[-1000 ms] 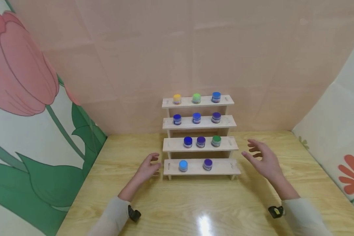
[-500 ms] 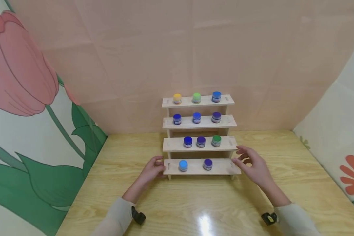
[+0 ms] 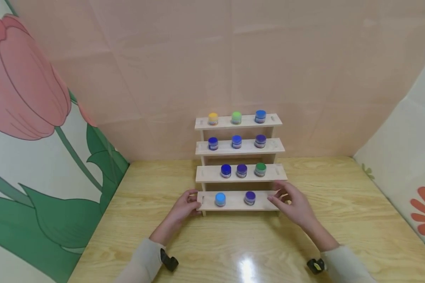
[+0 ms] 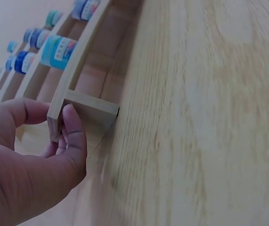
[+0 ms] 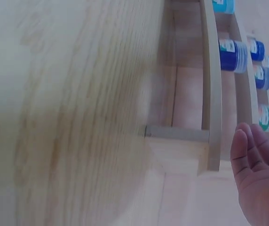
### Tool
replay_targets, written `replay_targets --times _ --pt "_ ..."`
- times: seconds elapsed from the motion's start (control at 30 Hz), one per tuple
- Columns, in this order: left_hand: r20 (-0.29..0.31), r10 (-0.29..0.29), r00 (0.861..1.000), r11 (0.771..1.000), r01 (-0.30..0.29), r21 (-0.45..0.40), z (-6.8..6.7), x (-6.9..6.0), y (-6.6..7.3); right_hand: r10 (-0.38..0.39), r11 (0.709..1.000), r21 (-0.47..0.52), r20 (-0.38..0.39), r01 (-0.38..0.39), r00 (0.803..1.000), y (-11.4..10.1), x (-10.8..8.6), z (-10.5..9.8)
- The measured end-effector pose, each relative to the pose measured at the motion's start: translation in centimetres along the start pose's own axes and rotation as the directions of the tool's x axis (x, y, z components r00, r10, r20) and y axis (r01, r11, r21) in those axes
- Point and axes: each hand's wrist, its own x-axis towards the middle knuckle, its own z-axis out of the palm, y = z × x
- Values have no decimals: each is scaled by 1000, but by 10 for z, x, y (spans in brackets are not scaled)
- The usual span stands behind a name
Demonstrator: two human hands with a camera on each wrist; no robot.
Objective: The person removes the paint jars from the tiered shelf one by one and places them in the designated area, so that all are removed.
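A four-tier wooden shelf rack [image 3: 241, 206] stands on the table with small lidded jars on its boards. My left hand [image 3: 184, 205] pinches the left end of the lowest board between thumb and fingers, as the left wrist view shows. On that board sit a light blue jar [image 3: 220, 199] and a purple jar [image 3: 249, 198]. Over the board's right end hovers my right hand [image 3: 294, 206], its fingers loosely bent and holding nothing. It is to the right of the purple jar and apart from it. In the right wrist view my fingers [image 5: 240, 148] are clear of the jars.
The third tier carries a dark blue jar [image 3: 226, 171], a purple one and a green jar [image 3: 260, 169]. Blue and purple jars fill the second tier; yellow, light green and blue ones the top. A pink backdrop [image 3: 163, 78] hangs behind, with flowered panels at the sides.
Both hands have moved inward to the rack. My left hand has taken hold of the lowest board's left end. My right hand has come in over its right end.
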Motion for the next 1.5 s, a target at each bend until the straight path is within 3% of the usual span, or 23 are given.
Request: replay_targets --times 0.37,0.73,1.5 --pt "8 -49 999 996 50 -69 -1 2 2 -18 999 51 35 16 999 -6 1 14" --pt "41 -56 998 995 59 -80 -2 5 4 -24 998 51 54 21 998 -9 3 24" --pt "34 -74 997 995 76 -64 -5 4 4 -22 999 27 115 19 993 -16 9 40"
